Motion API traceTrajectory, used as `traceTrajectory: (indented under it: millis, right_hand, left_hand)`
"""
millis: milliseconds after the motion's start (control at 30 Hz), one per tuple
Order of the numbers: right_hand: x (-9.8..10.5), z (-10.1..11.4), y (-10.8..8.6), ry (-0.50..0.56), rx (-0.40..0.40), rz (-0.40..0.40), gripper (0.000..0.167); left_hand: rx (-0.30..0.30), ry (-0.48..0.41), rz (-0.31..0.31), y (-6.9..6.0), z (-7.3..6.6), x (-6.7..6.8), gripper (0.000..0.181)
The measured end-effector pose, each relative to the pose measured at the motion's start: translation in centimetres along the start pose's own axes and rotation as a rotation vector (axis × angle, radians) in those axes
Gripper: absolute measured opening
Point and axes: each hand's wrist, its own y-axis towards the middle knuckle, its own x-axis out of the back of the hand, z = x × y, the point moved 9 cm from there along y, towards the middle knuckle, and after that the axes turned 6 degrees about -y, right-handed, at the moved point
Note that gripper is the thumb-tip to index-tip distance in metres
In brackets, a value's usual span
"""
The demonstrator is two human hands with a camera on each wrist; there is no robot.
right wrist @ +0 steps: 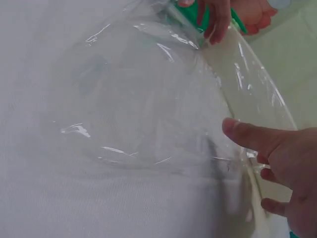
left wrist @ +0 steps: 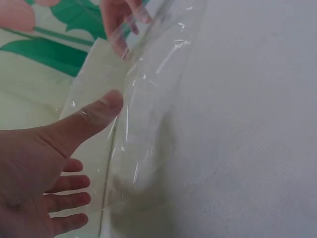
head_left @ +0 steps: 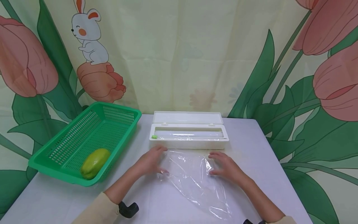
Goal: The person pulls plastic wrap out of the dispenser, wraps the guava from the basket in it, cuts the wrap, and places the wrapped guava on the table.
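Note:
A sheet of clear plastic wrap (head_left: 193, 182) lies loose and wrinkled on the table in front of a white wrap dispenser (head_left: 188, 144). The dispenser's lid (head_left: 191, 117) stands raised at the back, showing the roll (head_left: 190, 134) and a green slider (head_left: 154, 137). At the sheet's left edge is my left hand (head_left: 152, 161), its fingers extended; in the left wrist view the film touches the thumb (left wrist: 106, 104). My right hand (head_left: 227, 168) is at the right side of the film, thumb and fingers spread apart in the right wrist view, pinching nothing visible.
To the left stands a green plastic basket (head_left: 124, 149) with a yellow-green fruit (head_left: 95, 163), seemingly a papaya, in its near end. A white cloth covers the table (head_left: 260, 155). Behind hangs a curtain (head_left: 173, 56) printed with tulips and a rabbit.

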Motion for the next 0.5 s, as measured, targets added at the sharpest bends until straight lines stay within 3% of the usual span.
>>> traceTrajectory:
  millis: [267,500]
  right_hand:
    - [-0.6,-0.6,-0.5,-0.079,-0.041,0.072,0.081]
    - [-0.7,-1.8,-0.8,-0.121,-0.081,0.152,0.088]
  left_hand:
    - [-0.077,0.178,0.040,-0.9,0.6,-1.0,0.124]
    - [-0.052,0.274,0.117,-2.1,1.7,-2.2,0.143]
